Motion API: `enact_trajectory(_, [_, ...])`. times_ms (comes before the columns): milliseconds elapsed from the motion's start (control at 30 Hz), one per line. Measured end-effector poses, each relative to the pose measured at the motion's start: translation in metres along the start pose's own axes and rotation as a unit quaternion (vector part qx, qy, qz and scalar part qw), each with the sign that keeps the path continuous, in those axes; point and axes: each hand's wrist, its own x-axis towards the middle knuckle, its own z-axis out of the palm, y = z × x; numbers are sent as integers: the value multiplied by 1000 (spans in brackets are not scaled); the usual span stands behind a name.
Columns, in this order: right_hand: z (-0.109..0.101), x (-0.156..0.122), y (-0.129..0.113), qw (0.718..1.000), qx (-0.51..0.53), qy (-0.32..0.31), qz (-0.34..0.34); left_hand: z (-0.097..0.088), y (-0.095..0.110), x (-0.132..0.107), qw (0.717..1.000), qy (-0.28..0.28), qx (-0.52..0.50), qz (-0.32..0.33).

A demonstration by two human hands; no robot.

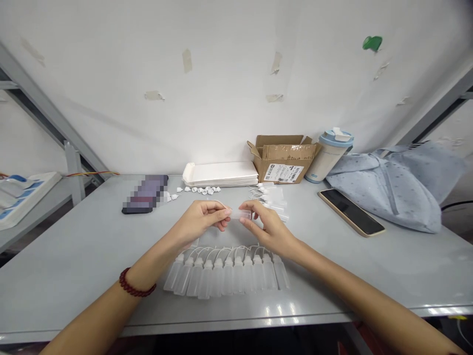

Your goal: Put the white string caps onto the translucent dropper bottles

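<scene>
Between my two hands, above the middle of the table, is a small translucent plastic bottle [242,214] lying sideways. My left hand [209,217] pinches its left end, where the fingers hide the neck and cap. Around the bottle's right end, my right hand [266,224] closes thumb and fingers. Nearer to me lies a row of several like bottles [229,278], each with a thin looped strap at its neck. Behind my right hand more such bottles [275,196] lie in a loose group. Small white caps [201,190] are scattered behind my left hand.
At the back stand a stack of white envelopes [221,173], an open cardboard box [284,160] and a tumbler [328,155] with a blue lid. A phone [351,212] and a pale blue cloth bag [391,190] lie right. A dark, partly blurred-out object [146,195] lies left.
</scene>
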Motion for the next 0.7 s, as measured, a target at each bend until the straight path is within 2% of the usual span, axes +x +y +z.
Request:
enact_trajectory(167, [0, 1, 1, 999, -8, 7, 33, -1, 0, 0, 1000, -5, 17, 2])
enact_trajectory(400, [-2, 2, -3, 988, 115, -23, 97, 2, 4, -1, 999, 10, 51, 3])
enact_trajectory(600, [-1, 2, -2, 992, 98, 8, 76, 2, 1, -1, 1000, 7, 6, 9])
enact_trajectory(700, [0, 1, -2, 996, 65, 28, 45, 2, 2, -2, 1000, -15, 9, -26])
